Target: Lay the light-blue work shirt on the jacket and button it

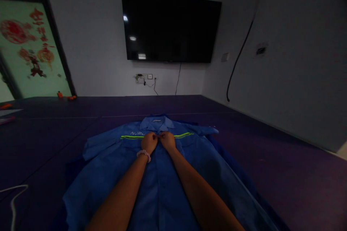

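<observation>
A blue work shirt (159,187) with a yellow-green reflective stripe across the chest lies flat, front up, on a dark purple surface (271,158). Its collar points away from me. My left hand (149,142), with a pale bracelet on the wrist, and my right hand (167,140) meet at the shirt's front placket just below the collar. Both hands are closed, fingertips pinching the fabric at the chest stripe. What sits between the fingers is too small to make out.
A large black television (170,25) hangs on the white wall ahead, with sockets and cables below it. A glass door with red decorations (29,47) is at the left. A white cord (13,198) lies at the lower left. Small orange items sit by the door.
</observation>
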The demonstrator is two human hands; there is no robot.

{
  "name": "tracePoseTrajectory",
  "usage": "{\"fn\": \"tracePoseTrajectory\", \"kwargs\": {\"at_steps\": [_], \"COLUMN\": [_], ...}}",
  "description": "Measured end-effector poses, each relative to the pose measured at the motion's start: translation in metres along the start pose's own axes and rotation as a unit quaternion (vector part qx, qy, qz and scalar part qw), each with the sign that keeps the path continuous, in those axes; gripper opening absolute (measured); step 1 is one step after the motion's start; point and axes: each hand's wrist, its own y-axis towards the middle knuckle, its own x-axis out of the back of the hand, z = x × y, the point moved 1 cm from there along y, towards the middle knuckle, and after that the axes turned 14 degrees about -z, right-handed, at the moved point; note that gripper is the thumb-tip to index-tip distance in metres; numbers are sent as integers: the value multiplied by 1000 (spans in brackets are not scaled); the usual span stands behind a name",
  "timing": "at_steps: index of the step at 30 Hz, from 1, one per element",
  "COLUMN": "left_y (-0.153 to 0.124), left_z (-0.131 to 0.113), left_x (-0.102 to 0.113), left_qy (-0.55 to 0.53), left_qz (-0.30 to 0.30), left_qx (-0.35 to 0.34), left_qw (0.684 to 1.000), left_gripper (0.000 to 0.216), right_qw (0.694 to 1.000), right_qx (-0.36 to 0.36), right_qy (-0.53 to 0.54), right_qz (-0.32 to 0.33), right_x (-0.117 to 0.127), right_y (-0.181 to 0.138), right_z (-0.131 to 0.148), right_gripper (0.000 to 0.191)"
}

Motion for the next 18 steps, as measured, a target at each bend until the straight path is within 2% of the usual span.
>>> {"fn": "tracePoseTrajectory", "kwargs": {"at_steps": [18], "left_y": [0], "left_z": [0], "left_x": [-1], "left_qy": [-19], "left_qz": [-9], "left_qx": [13], "left_qw": [1000], "left_gripper": [17], "right_qw": [1000], "right_qx": [4], "right_qy": [-20], "right_qz": [-9], "right_x": [2], "right_y": [-4], "right_z": [2], "right_gripper": [16]}}
